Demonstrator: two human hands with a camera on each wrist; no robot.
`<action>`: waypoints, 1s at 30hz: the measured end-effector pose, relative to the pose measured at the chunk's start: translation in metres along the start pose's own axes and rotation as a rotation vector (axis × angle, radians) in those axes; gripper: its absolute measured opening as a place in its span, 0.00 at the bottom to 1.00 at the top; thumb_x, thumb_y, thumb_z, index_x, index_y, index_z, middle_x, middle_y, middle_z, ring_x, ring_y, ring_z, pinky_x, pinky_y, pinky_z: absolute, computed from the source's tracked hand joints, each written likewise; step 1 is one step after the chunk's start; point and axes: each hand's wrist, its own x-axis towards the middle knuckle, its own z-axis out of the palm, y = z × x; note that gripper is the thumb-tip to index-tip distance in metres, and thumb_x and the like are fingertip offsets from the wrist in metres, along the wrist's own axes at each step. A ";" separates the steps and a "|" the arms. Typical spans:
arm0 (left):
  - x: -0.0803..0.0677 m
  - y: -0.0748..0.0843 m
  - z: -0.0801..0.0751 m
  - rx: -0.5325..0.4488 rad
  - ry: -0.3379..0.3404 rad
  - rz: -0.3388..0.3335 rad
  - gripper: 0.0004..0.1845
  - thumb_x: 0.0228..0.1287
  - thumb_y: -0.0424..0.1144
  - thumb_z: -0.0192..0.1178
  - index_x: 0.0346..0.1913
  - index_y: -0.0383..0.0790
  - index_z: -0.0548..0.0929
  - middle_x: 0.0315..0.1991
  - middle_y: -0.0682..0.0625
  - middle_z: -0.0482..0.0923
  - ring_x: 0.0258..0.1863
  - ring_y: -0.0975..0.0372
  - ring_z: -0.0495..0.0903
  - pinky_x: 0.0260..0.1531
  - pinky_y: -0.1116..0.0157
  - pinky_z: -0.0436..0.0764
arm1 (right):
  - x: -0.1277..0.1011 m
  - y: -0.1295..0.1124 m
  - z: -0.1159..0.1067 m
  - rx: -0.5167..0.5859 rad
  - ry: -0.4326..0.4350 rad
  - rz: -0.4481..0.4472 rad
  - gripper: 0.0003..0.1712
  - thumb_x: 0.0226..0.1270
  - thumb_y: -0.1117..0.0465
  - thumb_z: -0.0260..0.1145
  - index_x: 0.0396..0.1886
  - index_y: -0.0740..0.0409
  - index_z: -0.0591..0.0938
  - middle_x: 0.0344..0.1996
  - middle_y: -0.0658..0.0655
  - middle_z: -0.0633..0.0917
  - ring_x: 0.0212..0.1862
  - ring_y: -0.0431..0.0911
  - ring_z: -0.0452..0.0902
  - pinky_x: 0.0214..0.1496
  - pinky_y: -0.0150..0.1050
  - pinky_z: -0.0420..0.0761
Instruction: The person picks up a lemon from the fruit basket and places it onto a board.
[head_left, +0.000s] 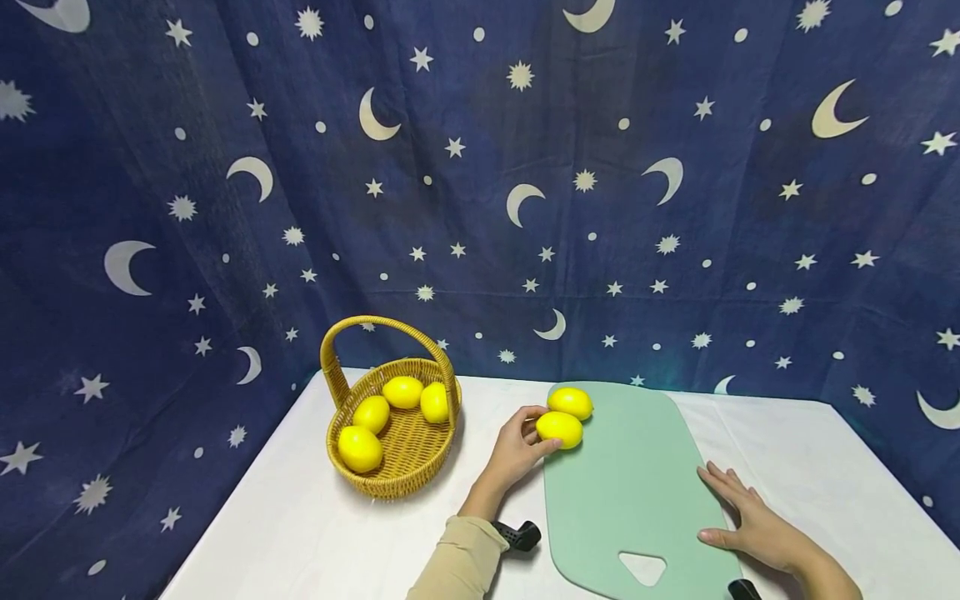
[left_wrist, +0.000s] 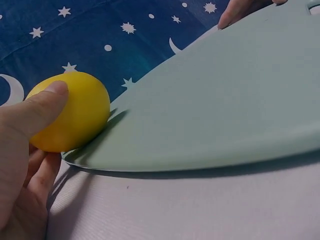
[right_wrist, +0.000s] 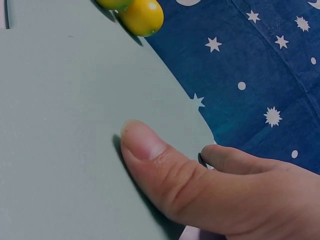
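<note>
At the far left corner of a green cutting board [head_left: 630,475], my left hand [head_left: 517,446] holds a lemon [head_left: 559,430] between thumb and fingers. In the left wrist view the thumb lies across that lemon [left_wrist: 82,112], which is at the board's edge. A second lemon [head_left: 570,403] lies on the board just behind it. My right hand [head_left: 757,525] rests at the board's right edge, fingers spread and fairly straight. Seen from the right wrist, its thumb [right_wrist: 150,155] lies over the board's surface, with no object held.
A yellow wicker basket [head_left: 405,487] with a tall handle stands on the left, several lemons [head_left: 360,448] inside. White cloth [head_left: 300,533] covers the table. Behind it hangs a dark blue curtain [head_left: 465,208] with moons and stars. The board has a cutout near its front end.
</note>
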 end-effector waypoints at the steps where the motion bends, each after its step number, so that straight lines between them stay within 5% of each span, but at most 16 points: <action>1: 0.000 0.000 0.000 0.018 0.014 0.002 0.29 0.52 0.31 0.69 0.58 0.35 0.72 0.57 0.43 0.72 0.58 0.54 0.76 0.53 0.70 0.78 | 0.000 0.000 0.000 -0.001 0.000 -0.001 0.54 0.48 0.55 0.74 0.68 0.76 0.58 0.68 0.82 0.48 0.68 0.79 0.29 0.63 0.72 0.21; 9: -0.001 0.001 0.003 0.185 0.033 0.027 0.28 0.53 0.38 0.71 0.57 0.34 0.76 0.48 0.46 0.75 0.47 0.62 0.80 0.44 0.75 0.80 | 0.000 0.001 0.000 0.007 -0.009 0.005 0.54 0.48 0.55 0.74 0.68 0.76 0.57 0.68 0.82 0.47 0.68 0.78 0.29 0.63 0.72 0.21; 30: -0.001 0.000 0.006 0.166 0.025 0.036 0.28 0.54 0.35 0.70 0.58 0.34 0.76 0.50 0.44 0.75 0.51 0.58 0.80 0.48 0.74 0.80 | 0.000 -0.001 0.000 -0.006 -0.002 0.027 0.55 0.47 0.53 0.74 0.68 0.76 0.58 0.68 0.82 0.48 0.68 0.78 0.29 0.64 0.71 0.22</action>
